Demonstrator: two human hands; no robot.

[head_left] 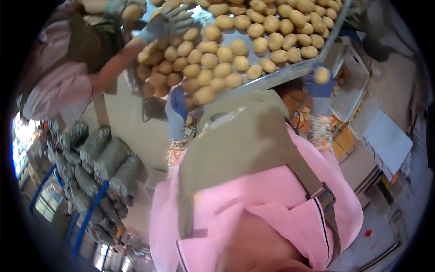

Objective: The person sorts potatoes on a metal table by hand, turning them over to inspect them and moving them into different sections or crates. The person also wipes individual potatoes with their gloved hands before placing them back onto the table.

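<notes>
My left hand (177, 105), in a blue and grey glove, is at the near left edge of a heap of potatoes (208, 61). Its visible part is stretched out and nothing shows in it, though some fingers are hidden. On the right, beside the metal rim of the sorting table (290, 71), my right hand (320, 86) is closed on a potato (322, 75). Yellow potatoes cover much of the table; the ones at the left lie in shade and look browner.
Across the left side, another person's gloved hand (174, 20) reaches over the potatoes. Filled sacks (106, 154) are stacked at the left behind a blue rail (90, 213). A white plastic crate (351, 86) and flat boards (387, 138) stand at the right.
</notes>
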